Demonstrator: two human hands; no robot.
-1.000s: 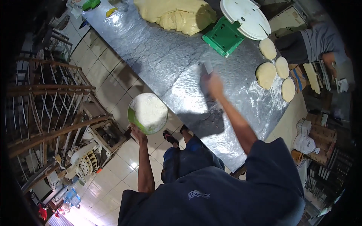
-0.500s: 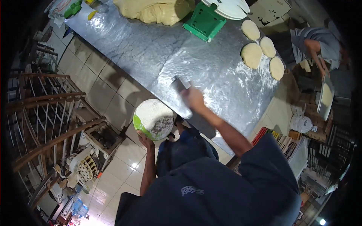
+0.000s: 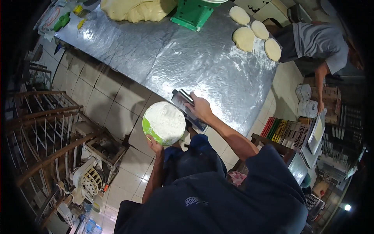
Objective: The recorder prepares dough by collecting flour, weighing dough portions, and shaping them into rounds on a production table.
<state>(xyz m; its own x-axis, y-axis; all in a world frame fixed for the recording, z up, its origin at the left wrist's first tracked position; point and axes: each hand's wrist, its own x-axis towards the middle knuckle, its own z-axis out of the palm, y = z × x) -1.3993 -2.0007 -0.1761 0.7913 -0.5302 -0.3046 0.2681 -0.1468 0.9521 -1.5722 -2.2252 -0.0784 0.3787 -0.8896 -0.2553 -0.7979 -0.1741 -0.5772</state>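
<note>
Left hand (image 3: 155, 144) is clutching a green bowl (image 3: 147, 127) of white powder (image 3: 167, 123), right hand (image 3: 200, 107) is gripping a flat scraper (image 3: 180, 102) by the tabletop (image 3: 124, 50) edge.

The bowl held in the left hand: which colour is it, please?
The bowl is bright green; it shows best in the head view, left of the white powder.

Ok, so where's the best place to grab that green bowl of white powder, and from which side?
Probably the near-left edge of the green bowl, coming from the near left, where the left hand grips it. A strip of green shows there beside the white powder, while the far-right edge faces the scraper in the right hand, so looks more crowded.
</note>
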